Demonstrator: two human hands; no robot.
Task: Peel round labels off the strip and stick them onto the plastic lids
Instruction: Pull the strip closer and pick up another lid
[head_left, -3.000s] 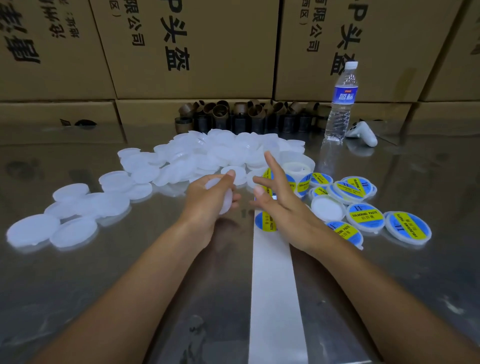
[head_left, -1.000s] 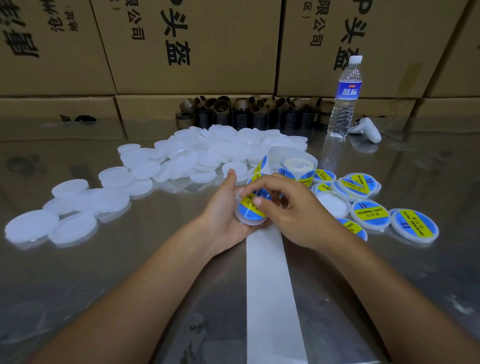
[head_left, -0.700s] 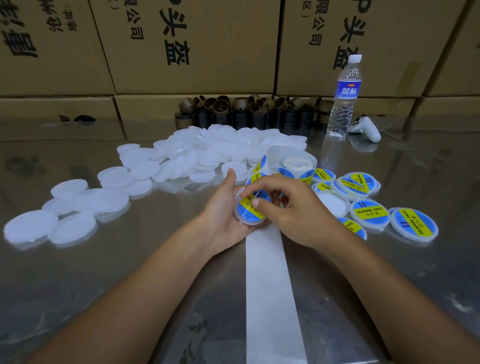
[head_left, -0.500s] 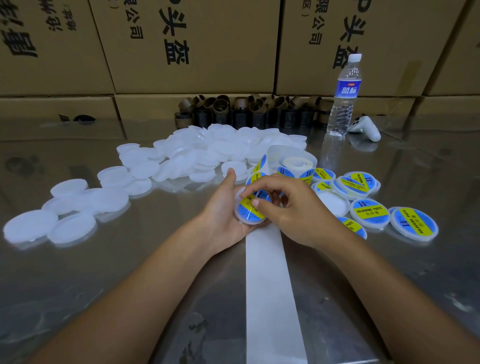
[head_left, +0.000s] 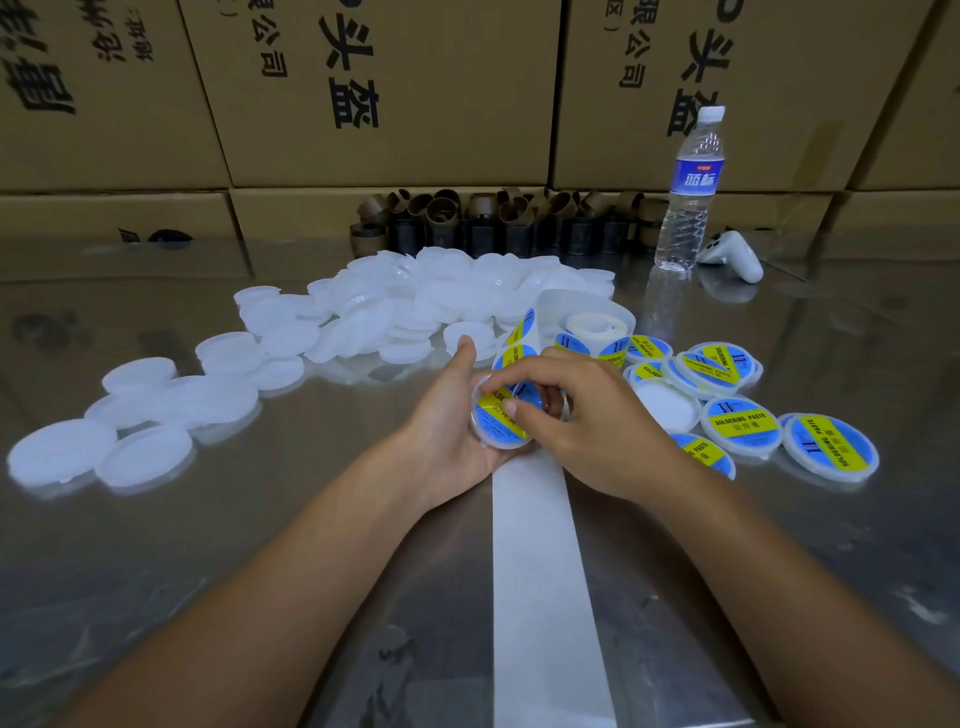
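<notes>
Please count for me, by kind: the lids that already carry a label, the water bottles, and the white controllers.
Labelled lids: 8, with 7 on the table and 1 held lid in the left hand
Water bottles: 1
White controllers: 1
Total: 10

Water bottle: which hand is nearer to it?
Right. Both hold the lid, in front and left of the water bottle; the right hand is on the lid's bottle side, the left hand on its far side.
</notes>
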